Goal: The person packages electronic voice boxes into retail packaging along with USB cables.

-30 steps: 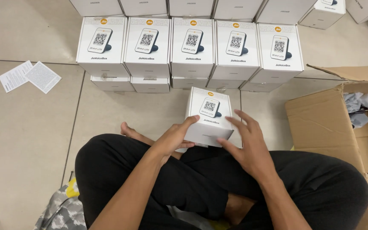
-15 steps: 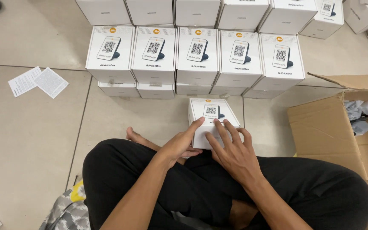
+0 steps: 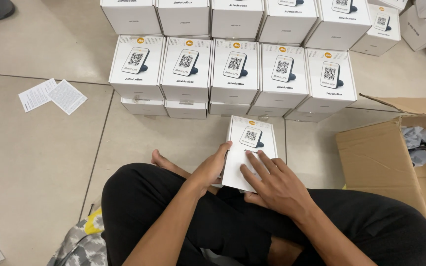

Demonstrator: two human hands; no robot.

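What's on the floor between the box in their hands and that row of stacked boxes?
Nothing: the head view shows bare floor tile between the held box and the stacked boxes.
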